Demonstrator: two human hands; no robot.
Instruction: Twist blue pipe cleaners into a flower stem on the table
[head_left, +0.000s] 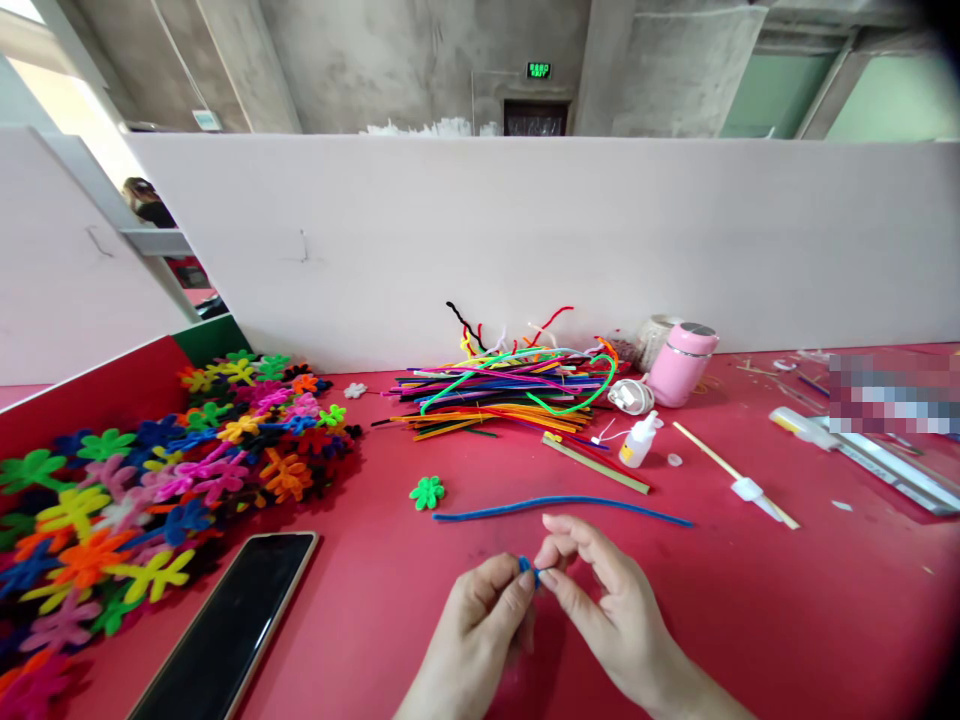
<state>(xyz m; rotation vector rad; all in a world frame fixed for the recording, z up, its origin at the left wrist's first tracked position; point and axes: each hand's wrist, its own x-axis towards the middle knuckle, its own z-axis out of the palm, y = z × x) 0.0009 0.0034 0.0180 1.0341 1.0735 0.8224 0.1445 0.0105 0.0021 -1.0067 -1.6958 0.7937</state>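
My left hand (pixel 484 620) pinches a small bent piece of blue pipe cleaner (pixel 526 567) between thumb and forefinger. From the other side, my right hand (pixel 607 590) closes thumb and forefinger on the same blue piece. Most of it is hidden by the fingertips. Just beyond the hands, a long blue pipe cleaner (pixel 562 503) lies across the red table, slightly curved. A small green pipe cleaner flower (pixel 427 492) rests by its left end.
Many coloured pipe cleaner flowers (pixel 157 480) pile up at left, beside a phone (pixel 229 625). Behind lies a bundle of pipe cleaners (pixel 502 390), with a pink flask (pixel 681 365) and a glue bottle (pixel 637 440). A stick (pixel 720 460) and a paper cutter (pixel 885 460) lie at right.
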